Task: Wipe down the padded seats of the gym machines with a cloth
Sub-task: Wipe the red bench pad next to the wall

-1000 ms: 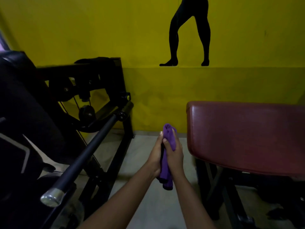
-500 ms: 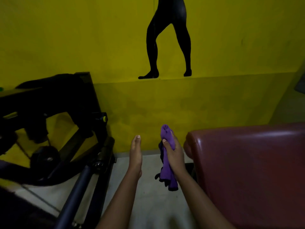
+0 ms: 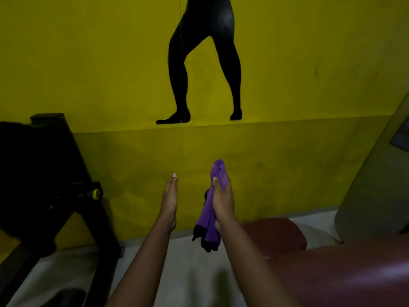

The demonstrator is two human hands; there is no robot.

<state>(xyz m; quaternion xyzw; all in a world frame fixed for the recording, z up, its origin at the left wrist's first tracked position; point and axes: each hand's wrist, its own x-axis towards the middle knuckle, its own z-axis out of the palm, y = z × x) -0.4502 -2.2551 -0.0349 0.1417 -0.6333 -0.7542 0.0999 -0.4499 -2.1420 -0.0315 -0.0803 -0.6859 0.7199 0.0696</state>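
While the right hand (image 3: 223, 202) hangs about mid-frame, its fingers (image 3: 216, 185) are curled tight round a bunched purple cloth (image 3: 208, 220). One wad pokes out above the thumb and the rest dangles below the palm, dark edge at the bottom. Left hand (image 3: 170, 202) is just beside it, flat, fingers straight, holding nothing, not touching the cloth. Maroon padded seat (image 3: 332, 273) fills the lower right of the frame, apart from the cloth. Black machine frame (image 3: 44, 173) far left, yellow wall (image 3: 88, 63) behind.
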